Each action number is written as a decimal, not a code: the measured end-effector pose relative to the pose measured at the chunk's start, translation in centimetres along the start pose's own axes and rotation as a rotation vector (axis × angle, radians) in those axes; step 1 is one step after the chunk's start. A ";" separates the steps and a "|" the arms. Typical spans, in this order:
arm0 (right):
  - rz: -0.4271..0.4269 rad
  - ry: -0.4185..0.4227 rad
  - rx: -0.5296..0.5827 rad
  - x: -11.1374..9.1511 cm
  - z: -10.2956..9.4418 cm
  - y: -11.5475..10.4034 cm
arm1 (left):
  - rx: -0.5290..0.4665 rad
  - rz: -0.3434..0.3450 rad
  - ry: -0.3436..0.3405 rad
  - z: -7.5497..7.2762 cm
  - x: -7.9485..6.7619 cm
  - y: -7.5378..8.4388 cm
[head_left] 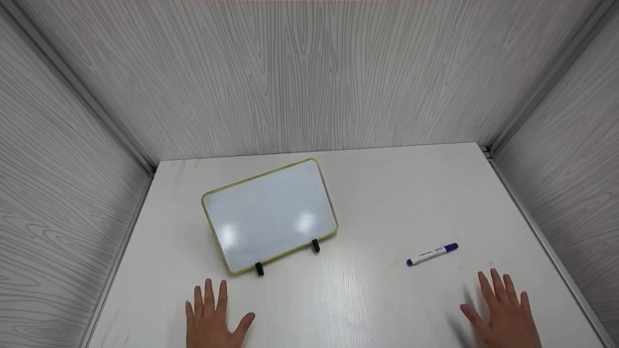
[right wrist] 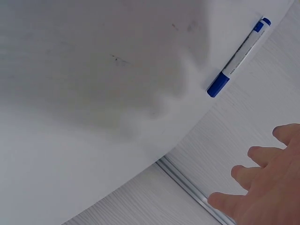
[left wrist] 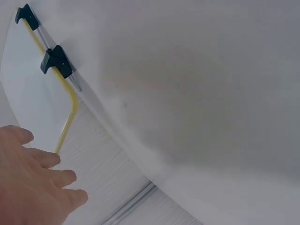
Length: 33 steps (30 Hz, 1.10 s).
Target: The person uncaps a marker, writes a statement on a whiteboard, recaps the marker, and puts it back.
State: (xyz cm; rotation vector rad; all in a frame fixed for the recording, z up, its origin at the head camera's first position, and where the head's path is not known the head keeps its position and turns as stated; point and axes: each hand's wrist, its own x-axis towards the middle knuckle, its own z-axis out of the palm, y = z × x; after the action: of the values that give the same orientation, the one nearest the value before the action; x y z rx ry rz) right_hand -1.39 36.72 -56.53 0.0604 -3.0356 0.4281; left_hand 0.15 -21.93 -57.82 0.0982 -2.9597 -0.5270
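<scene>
A small whiteboard (head_left: 271, 212) with a yellow rim stands tilted on two black feet (head_left: 316, 245), left of the middle of the table. Just in front of its lower left corner is my left hand (head_left: 213, 319), palm down with fingers spread and nothing held. In the left wrist view the board's yellow edge (left wrist: 70, 115) runs behind the fingers. A white marker (head_left: 432, 254) with a blue cap lies toward the right. My right hand (head_left: 505, 314) is nearer the front edge, right of the marker, its fingers spread and holding nothing. The right wrist view shows the marker (right wrist: 239, 58) beyond the fingertips.
The white table (head_left: 377, 193) is enclosed by a grey wood-grain back wall (head_left: 309, 77) and side walls, the left (head_left: 58, 193) and the right (head_left: 570, 159). Metal strips (head_left: 546, 246) run along the table's sides.
</scene>
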 end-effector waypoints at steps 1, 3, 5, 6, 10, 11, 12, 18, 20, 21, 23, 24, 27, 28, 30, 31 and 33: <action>0.001 -0.001 0.002 0.0 0.0 0.0 | 0.010 0.013 0.021 0.1 0.1 0.1; 0.002 0.000 0.006 -0.1 0.0 0.0 | 0.020 0.041 0.072 0.5 0.3 0.3; 0.003 0.002 0.011 -0.1 0.0 0.0 | 0.013 0.056 0.109 0.8 0.5 0.5; 0.001 0.004 0.012 -0.2 0.0 0.0 | 0.004 0.060 0.125 1.0 0.6 0.6; -0.001 0.005 0.020 -0.2 0.1 -0.1 | -0.034 0.062 0.196 1.8 1.5 1.3; -0.003 0.005 0.021 -0.2 0.1 -0.1 | -0.037 0.061 0.210 2.0 1.7 1.4; -0.004 0.003 0.020 -0.1 0.1 -0.2 | -0.036 0.062 0.225 2.1 2.1 1.5; 0.001 -0.013 0.029 0.1 -0.1 -0.2 | -0.040 0.035 0.222 2.7 3.9 2.6; 0.005 -0.017 0.034 0.1 -0.2 -0.1 | -0.052 0.008 0.189 2.8 4.6 3.1; 0.005 -0.017 0.035 0.1 -0.2 -0.1 | -0.057 -0.013 0.166 2.8 4.8 3.3; 0.002 -0.014 0.036 0.1 -0.2 -0.2 | -0.075 -0.067 0.125 2.9 5.4 3.6; 0.001 -0.013 0.037 0.1 -0.2 -0.2 | -0.085 -0.097 0.109 2.9 5.6 3.7; -0.001 -0.010 0.043 0.1 -0.3 -0.2 | -0.126 -0.173 0.089 2.9 6.3 3.8; 0.000 -0.008 0.045 0.1 -0.3 -0.2 | -0.144 -0.191 0.087 2.9 6.5 3.8; -0.001 -0.002 0.045 0.1 -0.3 -0.2 | -0.170 -0.208 0.083 3.0 6.8 3.8; -0.003 0.005 0.042 0.1 -0.3 -0.2 | -0.180 -0.212 0.080 3.1 6.9 3.8; -0.008 0.018 0.038 0.1 -0.3 -0.1 | -0.207 -0.201 0.084 3.2 7.2 3.8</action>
State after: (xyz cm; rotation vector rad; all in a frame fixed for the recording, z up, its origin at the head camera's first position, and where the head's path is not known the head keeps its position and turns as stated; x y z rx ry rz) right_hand -1.45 36.71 -56.16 0.0703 -3.0086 0.4829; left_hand -7.55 -17.91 -58.62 0.3892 -2.8097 -0.8296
